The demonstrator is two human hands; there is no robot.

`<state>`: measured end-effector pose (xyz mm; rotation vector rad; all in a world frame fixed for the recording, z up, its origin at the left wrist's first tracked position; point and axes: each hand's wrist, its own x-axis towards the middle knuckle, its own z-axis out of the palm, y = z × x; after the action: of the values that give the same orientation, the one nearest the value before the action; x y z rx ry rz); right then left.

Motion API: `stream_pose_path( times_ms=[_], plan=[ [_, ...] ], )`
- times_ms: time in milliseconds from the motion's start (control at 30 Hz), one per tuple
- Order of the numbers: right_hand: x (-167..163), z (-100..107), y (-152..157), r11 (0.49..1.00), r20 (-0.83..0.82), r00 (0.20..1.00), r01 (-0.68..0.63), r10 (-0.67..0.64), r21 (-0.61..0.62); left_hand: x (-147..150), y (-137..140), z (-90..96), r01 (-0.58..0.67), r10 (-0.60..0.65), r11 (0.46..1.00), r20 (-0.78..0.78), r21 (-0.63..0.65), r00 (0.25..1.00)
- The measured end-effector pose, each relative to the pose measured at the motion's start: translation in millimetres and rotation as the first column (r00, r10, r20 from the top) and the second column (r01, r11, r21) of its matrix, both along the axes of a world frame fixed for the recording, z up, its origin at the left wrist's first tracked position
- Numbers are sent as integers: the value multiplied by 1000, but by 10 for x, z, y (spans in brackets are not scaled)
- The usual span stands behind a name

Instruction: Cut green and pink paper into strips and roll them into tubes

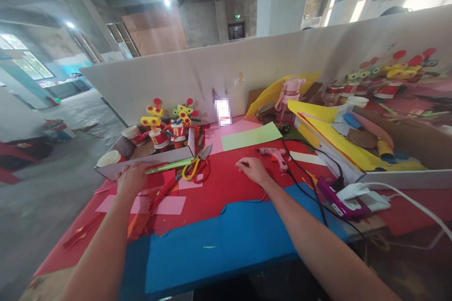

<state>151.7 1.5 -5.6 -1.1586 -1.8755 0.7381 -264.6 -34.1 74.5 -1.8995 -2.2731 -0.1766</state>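
- Left hand (132, 179) lies at the front wall of the white box (169, 156), beside green strips (170, 166); cannot tell whether it grips anything.
- Right hand (253, 169) hangs loosely curled, fingertips close together, over the red sheet (219, 197); whether something is pinched, cannot tell.
- Pink glue gun (278, 156) lies just right of that hand; yellow-handled scissors (192, 169) lie between the hands.
- Cup robots (158, 138) in the box bear small yellow marks, unreadable.
- Green lit sign (237, 16) on the far wall: lettering too small.
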Motion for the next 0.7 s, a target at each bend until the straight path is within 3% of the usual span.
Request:
stream_pose_path(
  times_ms=[67, 267, 433, 533, 600, 700],
  plan=[
    [0, 2, -1, 1000, 2, 1000, -2, 2, -4, 109, -2, -11, 1, 2, 998, -50, 60, 999],
    [5, 31, -12, 1000, -3, 1000, 3, -3, -15, 766, 85, -24, 235, -227, 959, -69, 157, 972],
    [11, 51, -24, 999, -28, 999, 31, -31, -27, 1455, 139, -110, 516, -519, 850, -3, 105, 855],
    [7, 56, -29, 999, -37, 999, 33, -34, -33, 1801, 180, -179, 628, -632, 773, 29, 85, 774],
    [-3, 56, -31, 999, -32, 999, 39, -40, -20, 1978, 241, -220, 655, -657, 754, 29, 51, 754],
    [-24, 52, -31, 999, -29, 998, 48, -48, 10, 2178, 399, -256, 627, -628, 777, -2, -47, 778]
  ],
)
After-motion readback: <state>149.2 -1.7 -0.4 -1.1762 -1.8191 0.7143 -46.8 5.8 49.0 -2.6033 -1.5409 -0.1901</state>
